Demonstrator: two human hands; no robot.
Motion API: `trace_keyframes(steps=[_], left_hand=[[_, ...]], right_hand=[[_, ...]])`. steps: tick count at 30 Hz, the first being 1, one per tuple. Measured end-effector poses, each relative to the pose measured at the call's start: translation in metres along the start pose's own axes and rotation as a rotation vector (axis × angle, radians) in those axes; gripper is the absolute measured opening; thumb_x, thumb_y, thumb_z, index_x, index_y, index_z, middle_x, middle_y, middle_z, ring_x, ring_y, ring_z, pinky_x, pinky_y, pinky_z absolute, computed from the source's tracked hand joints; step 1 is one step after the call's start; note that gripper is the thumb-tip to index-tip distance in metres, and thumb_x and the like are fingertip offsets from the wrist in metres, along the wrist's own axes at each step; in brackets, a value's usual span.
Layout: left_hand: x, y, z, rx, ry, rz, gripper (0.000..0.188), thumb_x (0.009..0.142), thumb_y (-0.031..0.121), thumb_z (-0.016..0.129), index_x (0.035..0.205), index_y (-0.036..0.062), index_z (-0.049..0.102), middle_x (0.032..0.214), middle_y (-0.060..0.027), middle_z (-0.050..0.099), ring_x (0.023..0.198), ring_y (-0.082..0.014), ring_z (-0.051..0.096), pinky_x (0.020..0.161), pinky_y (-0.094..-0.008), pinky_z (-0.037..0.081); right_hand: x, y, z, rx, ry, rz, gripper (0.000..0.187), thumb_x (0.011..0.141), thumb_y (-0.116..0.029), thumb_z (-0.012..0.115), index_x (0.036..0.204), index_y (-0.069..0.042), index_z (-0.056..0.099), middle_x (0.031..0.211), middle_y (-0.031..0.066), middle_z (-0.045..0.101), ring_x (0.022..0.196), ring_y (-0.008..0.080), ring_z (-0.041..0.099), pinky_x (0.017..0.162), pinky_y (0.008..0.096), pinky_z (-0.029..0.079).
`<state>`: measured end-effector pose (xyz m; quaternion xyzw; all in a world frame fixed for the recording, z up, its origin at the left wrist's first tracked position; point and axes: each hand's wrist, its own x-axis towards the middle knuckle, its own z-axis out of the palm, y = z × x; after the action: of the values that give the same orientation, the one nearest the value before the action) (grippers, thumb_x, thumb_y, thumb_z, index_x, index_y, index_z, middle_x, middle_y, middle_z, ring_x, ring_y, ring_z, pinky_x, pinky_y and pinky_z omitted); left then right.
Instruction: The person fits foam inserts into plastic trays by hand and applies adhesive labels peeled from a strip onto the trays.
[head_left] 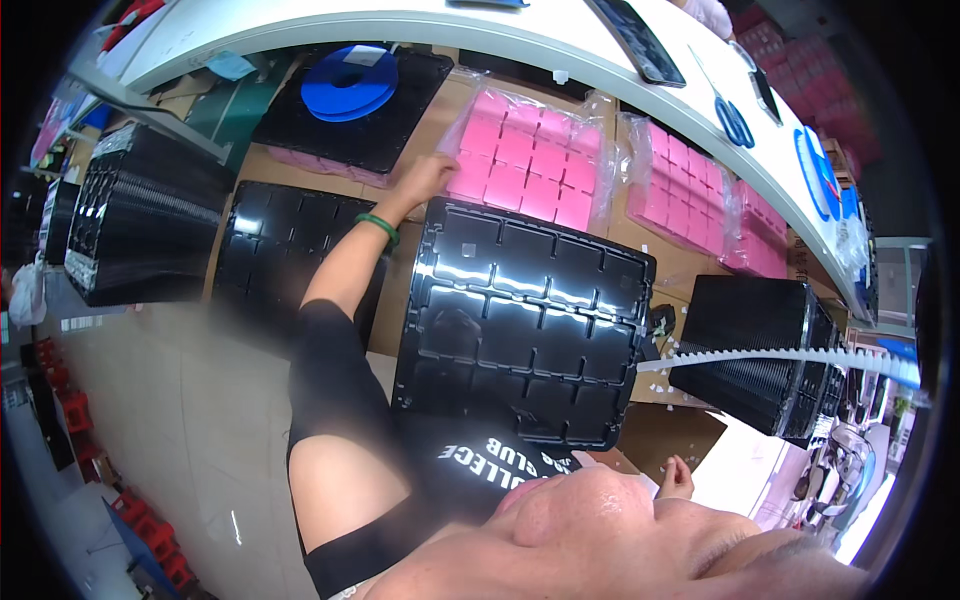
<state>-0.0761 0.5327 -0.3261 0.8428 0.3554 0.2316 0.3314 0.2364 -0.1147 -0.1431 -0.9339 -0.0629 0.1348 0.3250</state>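
My left hand (428,180), with a green bracelet on the wrist, reaches forward. Its fingers lie on the left edge of a clear bag of pink square pads (530,160); whether they grip it I cannot tell. A glossy black compartment tray (525,320) leans against my chest in the middle, touched by neither hand. Only part of my right hand (677,477) shows at the lower right, just off the tray's corner, and nothing is visible in it.
Two more bags of pink pads (680,190) lie to the right. Stacks of black trays stand at the left (140,220) and right (765,350). Another black tray (265,260) lies flat, and blue reels (350,82) sit on a further one. A white bench edge (420,25) curves above.
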Motion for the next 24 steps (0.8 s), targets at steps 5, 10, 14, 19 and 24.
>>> trace_keyframes(steps=[5, 10, 14, 19, 24], left_hand=[[-0.003, 0.02, 0.023, 0.472, -0.116, 0.471, 0.037, 0.076, 0.021, 0.069, 0.111, 0.0096, 0.064, 0.11, -0.0112, 0.061, 0.105, -0.0273, 0.059, 0.09, -0.0381, 0.049], [-0.004, 0.006, 0.024, 0.487, -0.17, 0.432, 0.023, 0.078, 0.015, 0.059, 0.099, 0.0099, 0.066, 0.106, -0.0084, 0.063, 0.102, -0.0248, 0.061, 0.084, -0.0358, 0.052], [0.003, 0.001, 0.019, 0.43, -0.186, 0.42, 0.015, 0.078, 0.013, 0.055, 0.087, 0.0085, 0.066, 0.099, -0.0049, 0.064, 0.097, -0.0231, 0.062, 0.079, -0.034, 0.053], [0.01, 0.0, 0.027, 0.418, -0.196, 0.43, 0.013, 0.077, 0.012, 0.056, 0.084, 0.0068, 0.066, 0.095, -0.0045, 0.064, 0.094, -0.0226, 0.062, 0.077, -0.034, 0.053], [0.016, -0.007, 0.028, 0.454, -0.247, 0.426, 0.011, 0.078, 0.011, 0.057, 0.083, 0.0058, 0.065, 0.093, -0.0063, 0.063, 0.091, -0.0247, 0.063, 0.077, -0.0362, 0.053]], right_hand=[[-0.038, -0.067, 0.023, -0.29, -0.112, -0.107, 0.026, 0.089, -0.021, 0.064, 0.104, 0.0, 0.07, 0.09, 0.0121, 0.07, 0.079, 0.0175, 0.062, 0.065, 0.0291, 0.047], [-0.049, -0.089, 0.041, -0.306, -0.149, -0.073, 0.024, 0.089, -0.02, 0.063, 0.104, -0.002, 0.071, 0.09, 0.012, 0.07, 0.078, 0.017, 0.062, 0.067, 0.0298, 0.046], [-0.055, -0.099, 0.05, -0.316, -0.164, -0.081, 0.024, 0.09, -0.02, 0.063, 0.103, -0.003, 0.071, 0.09, 0.0109, 0.07, 0.078, 0.0164, 0.061, 0.067, 0.0296, 0.046], [-0.06, -0.106, 0.059, -0.286, -0.2, -0.067, 0.023, 0.09, -0.021, 0.063, 0.102, -0.003, 0.071, 0.09, 0.0107, 0.07, 0.077, 0.0163, 0.061, 0.067, 0.029, 0.046], [-0.065, -0.097, 0.063, -0.293, -0.219, -0.079, 0.024, 0.09, -0.021, 0.063, 0.103, -0.003, 0.071, 0.091, 0.0098, 0.07, 0.076, 0.0163, 0.06, 0.067, 0.0283, 0.045]])
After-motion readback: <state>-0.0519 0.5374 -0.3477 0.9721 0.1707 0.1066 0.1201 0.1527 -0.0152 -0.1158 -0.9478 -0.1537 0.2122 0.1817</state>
